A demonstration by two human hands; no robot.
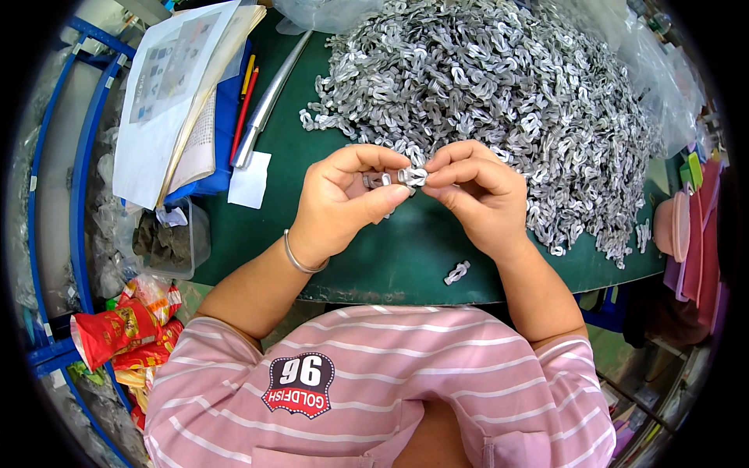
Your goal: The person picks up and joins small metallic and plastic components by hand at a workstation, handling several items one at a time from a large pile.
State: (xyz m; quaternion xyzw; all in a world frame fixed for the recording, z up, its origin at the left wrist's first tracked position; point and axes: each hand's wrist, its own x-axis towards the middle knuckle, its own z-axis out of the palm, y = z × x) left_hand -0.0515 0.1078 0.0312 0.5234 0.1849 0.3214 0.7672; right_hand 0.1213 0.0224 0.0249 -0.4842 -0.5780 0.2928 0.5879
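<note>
A seated person in a pink striped shirt works over a green bench [390, 265], both hands raised just above its surface and meeting at the middle. The left hand [343, 204] pinches a small silver metal clip [378, 180] between thumb and forefinger, while the right hand [477, 195] grips a second clip [413, 176] the same way; the two pieces touch at the fingertips, held close together and at eye line, apparently so that they can be lined up and joined by feel and sight. Both sets of fingers are closed tight on the parts, none spread loose.

Directly beyond the hands, within easy reach, lies a large heap of identical metal clips [499, 86], spilling toward the right edge of the bench, a supply kept close so that a hand need travel only a little way. One lone piece [457, 272] rests apart on the bare green near the front rim, below the right wrist. A bangle [299, 258] circles the left wrist.

Off to the left, clear of the working area, sit a stack of papers [183, 86], red and yellow pencils [246, 93], a metal tube [269, 97] and a white slip [250, 179]. Clear plastic bags [663, 78] bunch at the far right behind the heap.
</note>
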